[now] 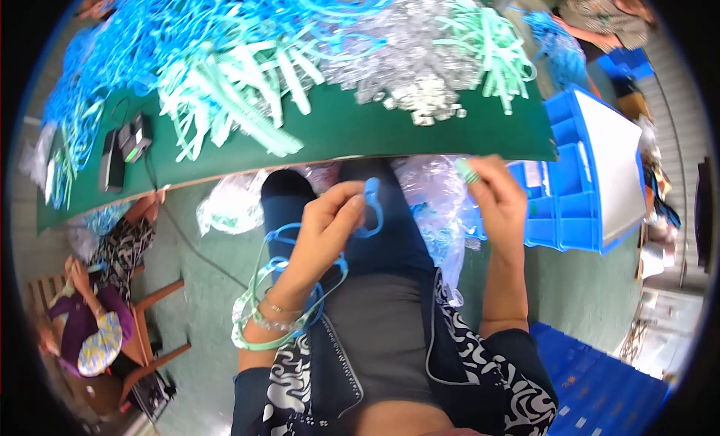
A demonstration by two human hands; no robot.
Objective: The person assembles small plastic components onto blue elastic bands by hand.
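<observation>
Here we start at the fingers (352,203) of the left hand (324,230), which are pinched on a blue plastic loop (371,207) held up over the lap. More blue and pale green loops (289,301) hang strung around that same wrist, below the hand. The right hand (499,200) is raised beside it, its fingers closed on a small pale green piece (466,170) at the fingertips. The two hands are near each other but apart, the loop and the green piece not yet touching.

We judge the step in hand to be joining or threading the small piece with the loop; the next move would call for bringing both fingertips together and lining the piece up with the loop's open end, keeping the strap from twisting.

Outward from there, a crumpled clear plastic bag (439,203) lies across the lap. Beyond the knees the green worktop (390,128) carries heaps of blue straps (150,38), pale green straps (225,91) and a mound of small silvery parts (409,61). Blue bins (581,188) stand to the right. Another person (94,316) sits low at the left.
</observation>
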